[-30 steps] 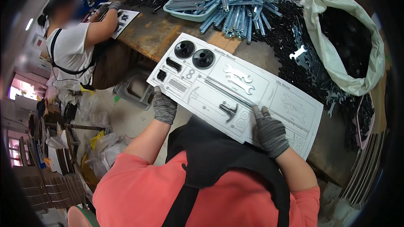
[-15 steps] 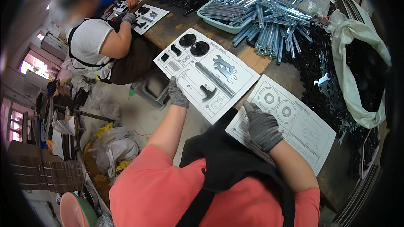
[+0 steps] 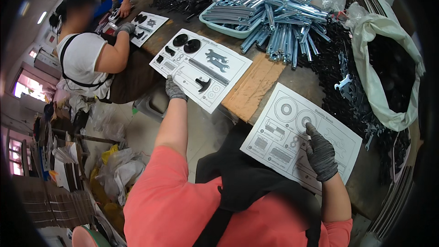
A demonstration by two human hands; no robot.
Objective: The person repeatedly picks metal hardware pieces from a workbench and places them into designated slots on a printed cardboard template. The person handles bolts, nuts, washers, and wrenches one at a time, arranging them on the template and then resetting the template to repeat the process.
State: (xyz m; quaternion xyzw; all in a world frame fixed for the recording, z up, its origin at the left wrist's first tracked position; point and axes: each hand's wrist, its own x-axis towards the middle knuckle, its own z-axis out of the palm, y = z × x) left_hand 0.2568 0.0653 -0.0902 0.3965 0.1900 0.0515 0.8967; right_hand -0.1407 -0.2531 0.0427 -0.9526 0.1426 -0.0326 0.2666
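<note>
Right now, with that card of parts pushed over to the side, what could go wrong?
1. The filled card juts past the table edge, held only by the left hand. It might tip and spill its wrenches and black discs.
2. The empty card under the right hand also overhangs and could slide off.
3. The heaped metal rods could roll onto the cards.
</note>
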